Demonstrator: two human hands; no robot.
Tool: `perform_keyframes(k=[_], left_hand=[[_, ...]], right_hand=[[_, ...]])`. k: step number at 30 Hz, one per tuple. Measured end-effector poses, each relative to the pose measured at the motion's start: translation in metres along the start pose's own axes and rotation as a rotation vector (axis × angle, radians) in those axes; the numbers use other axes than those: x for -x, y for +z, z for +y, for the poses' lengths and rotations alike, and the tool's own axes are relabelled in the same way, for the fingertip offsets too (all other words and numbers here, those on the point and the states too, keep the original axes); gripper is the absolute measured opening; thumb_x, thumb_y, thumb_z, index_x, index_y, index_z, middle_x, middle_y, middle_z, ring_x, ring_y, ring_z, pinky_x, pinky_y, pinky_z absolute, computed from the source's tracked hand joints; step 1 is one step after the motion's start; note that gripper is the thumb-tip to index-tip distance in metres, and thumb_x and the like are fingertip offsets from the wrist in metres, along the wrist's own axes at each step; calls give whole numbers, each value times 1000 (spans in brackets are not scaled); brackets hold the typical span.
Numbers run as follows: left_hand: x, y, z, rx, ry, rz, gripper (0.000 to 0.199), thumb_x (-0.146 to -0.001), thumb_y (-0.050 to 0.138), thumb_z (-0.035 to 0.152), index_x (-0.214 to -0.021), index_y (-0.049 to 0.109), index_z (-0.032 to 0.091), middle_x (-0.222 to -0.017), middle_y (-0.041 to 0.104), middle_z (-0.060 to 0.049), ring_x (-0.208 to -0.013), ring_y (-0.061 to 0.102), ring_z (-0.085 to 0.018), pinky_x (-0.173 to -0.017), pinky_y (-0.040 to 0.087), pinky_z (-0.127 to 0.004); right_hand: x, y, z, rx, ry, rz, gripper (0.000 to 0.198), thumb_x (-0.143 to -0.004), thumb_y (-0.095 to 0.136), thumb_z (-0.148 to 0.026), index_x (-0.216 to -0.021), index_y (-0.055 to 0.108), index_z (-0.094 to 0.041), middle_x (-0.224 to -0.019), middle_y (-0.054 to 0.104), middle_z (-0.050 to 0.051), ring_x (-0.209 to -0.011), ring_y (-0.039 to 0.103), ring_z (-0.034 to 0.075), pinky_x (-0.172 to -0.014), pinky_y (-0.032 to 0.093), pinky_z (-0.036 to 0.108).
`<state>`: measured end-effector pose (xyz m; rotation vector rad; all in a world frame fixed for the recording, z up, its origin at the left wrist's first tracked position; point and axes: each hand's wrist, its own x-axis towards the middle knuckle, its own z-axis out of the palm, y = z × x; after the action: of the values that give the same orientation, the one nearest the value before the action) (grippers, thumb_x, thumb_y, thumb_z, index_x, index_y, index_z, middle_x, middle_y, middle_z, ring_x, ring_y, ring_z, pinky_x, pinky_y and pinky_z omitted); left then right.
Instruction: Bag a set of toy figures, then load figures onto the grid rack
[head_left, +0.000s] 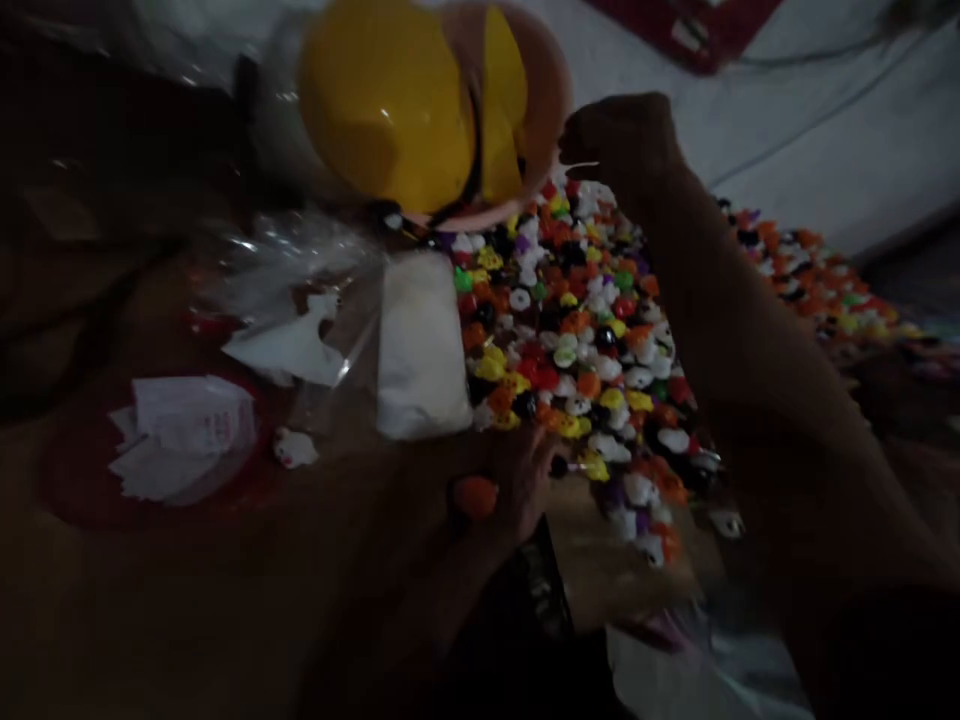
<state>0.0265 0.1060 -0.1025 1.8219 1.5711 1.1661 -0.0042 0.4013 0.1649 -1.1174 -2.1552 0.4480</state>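
Beside pink bowl (550, 75), right hand (624, 135) shadowed; grip unclear.

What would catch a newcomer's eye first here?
The spread of small colourful trinkets at the centre stands out most, with the left hand at its near edge. Next comes the big glossy yellow object at the top, overlapping a pink basin; the right hand is just right of the basin.
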Motion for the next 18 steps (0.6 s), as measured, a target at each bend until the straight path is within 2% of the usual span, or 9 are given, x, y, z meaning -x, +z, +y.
perform_keyframes(k=[1,3,6,7,9,10,12,15,18], left_hand=[[-1,-3,-2,17,10,0,45,-84,53,5,-125,64,18,-140,61,-16,-131,58,-33,-114,50,-54],[-4,-7,-6,45,0,15,37,-84,54,4,-117,65,16,-136,63,-15,-130,58,-30,-114,49,-51],[-6,-11,-10,70,-15,81,34,-82,57,4,-113,65,16,-134,65,-13,-127,60,-27,-111,51,-47],[-7,-12,-11,75,-18,108,35,-81,58,4,-114,64,16,-132,66,-13,-126,61,-26,-110,51,-45],[-8,-15,-11,78,-21,155,38,-81,59,4,-117,64,15,-128,68,-12,-121,64,-25,-108,52,-41],[-8,-17,-12,76,-23,172,39,-80,59,4,-118,64,15,-126,69,-11,-119,65,-24,-107,52,-39],[-9,-20,-12,70,-29,196,38,-81,60,7,-118,64,16,-121,72,-9,-115,67,-23,-104,53,-37],[-8,-26,-11,86,-59,222,37,-84,64,17,-121,65,17,-114,74,-7,-105,70,-22,-97,55,-34],[-7,-32,-6,138,-79,258,34,-87,67,28,-119,67,18,-112,75,-6,-103,71,-21,-96,55,-33]], right_hand=[[26,-13,2,-33,33,2,38,-96,41,-25,-83,68,0,-74,73,-6,-69,69,-1,-65,49,9],[90,-40,5,-76,57,14,33,-98,45,-23,-100,72,-4,-80,74,-4,-69,69,0,-72,51,14],[203,-74,14,-65,90,104,24,-100,52,-16,-105,74,-9,-80,74,2,-70,70,8,-70,55,20],[242,-79,20,-11,148,147,23,-99,54,-19,-102,75,-10,-80,75,4,-69,70,10,-68,56,21],[316,-81,33,64,257,216,27,-100,53,-27,-106,75,-13,-83,76,5,-66,70,13,-63,56,24],[349,-77,40,99,314,268,29,-100,52,-31,-107,75,-15,-82,76,5,-66,70,15,-62,56,26],[406,-63,52,157,407,288,31,-98,52,-37,-108,74,-17,-79,76,5,-64,70,17,-61,56,28],[451,-45,65,256,339,301,30,-97,53,-35,-107,75,-18,-90,78,8,-76,73,21,-71,57,31],[439,-50,77,391,232,285,29,-97,49,-29,-100,76,-18,-93,77,10,-80,71,21,-71,52,30]])
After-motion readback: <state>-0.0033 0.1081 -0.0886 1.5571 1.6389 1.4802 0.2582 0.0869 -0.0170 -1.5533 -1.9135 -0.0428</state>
